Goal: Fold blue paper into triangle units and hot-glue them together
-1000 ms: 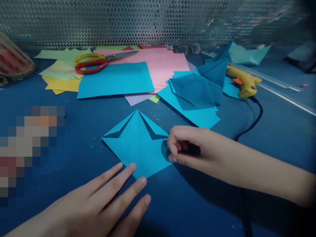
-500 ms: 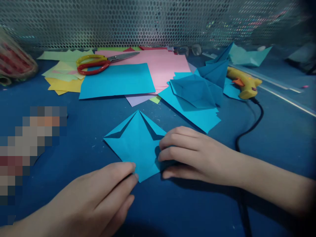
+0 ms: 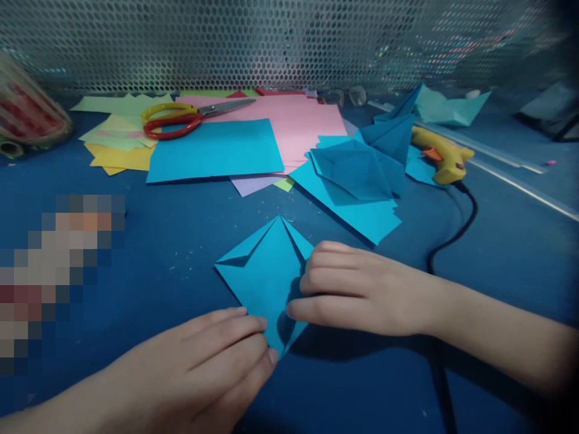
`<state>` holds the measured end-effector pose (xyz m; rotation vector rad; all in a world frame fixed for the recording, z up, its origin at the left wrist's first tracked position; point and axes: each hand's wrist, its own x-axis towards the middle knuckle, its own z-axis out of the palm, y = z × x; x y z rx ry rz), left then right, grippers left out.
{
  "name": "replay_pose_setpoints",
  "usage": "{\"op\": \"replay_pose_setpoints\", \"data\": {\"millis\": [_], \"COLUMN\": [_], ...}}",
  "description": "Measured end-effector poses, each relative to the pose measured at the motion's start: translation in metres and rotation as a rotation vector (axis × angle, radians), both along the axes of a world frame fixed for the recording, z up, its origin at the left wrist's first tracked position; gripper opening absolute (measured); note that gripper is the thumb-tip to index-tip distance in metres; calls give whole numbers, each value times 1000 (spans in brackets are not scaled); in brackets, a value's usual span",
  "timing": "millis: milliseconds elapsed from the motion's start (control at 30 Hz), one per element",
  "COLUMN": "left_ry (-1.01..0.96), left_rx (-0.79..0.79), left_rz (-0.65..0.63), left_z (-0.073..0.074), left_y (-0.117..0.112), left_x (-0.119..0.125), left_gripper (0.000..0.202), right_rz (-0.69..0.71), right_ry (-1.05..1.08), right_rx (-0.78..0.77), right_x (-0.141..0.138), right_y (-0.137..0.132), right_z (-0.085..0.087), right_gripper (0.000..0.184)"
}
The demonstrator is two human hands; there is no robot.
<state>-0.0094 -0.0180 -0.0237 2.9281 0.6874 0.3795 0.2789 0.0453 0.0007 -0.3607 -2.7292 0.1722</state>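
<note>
scissors (image 3: 190, 116) far-left behind fold | left hand (image 3: 212, 361) fingertips flat, pinning fold's near corner | fold (image 3: 265, 277) mid-mat | right hand (image 3: 357, 289) curled, pressing its right flap to crease | glue gun (image 3: 441, 155) far-right behind fold

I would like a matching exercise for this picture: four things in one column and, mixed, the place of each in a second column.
Things:
1. scissors
2. glue gun
3. folded blue paper
4. glasses

Places:
A. between the two hands
B. on the pink and yellow sheets, far left
C. at the mesh wall, behind the pink paper
D. right, with a black cord

Pairs: 1-B, 2-D, 3-A, 4-C
</note>
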Motion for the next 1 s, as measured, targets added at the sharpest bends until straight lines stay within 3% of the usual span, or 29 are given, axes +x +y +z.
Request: {"op": "replay_pose_setpoints", "data": {"millis": [100, 200, 333, 467, 667, 867, 1000], "left_ry": [-128, -208, -163, -13, 33, 18, -56], "left_rx": [-30, 41, 38, -10, -7, 9, -28], "left_rz": [-14, 137, 287, 293, 221, 248, 240], "left_z": [11, 19, 18, 13, 14, 16, 16], "left_y": [7, 10, 13, 19, 22, 24, 20], "left_x": [12, 15, 6, -2, -3, -3, 0], "left_gripper": [36, 37, 36, 51, 45, 42, 36], "right_rz": [-142, -237, -230, -210, -222, -558, -581], "right_ry": [98, 143, 47, -8, -78, -93, -36], "right_rx": [-8, -95, -209, -43, 89, -132, -224], "right_x": [1, 1, 0, 1, 4, 3, 2], "right_y": [2, 3, 2, 0, -6, -26, -33], "right_z": [-4, -8, -8, -4, 3, 11, 13], "right_gripper": [16, 28, 30, 36, 33, 29, 26]}}
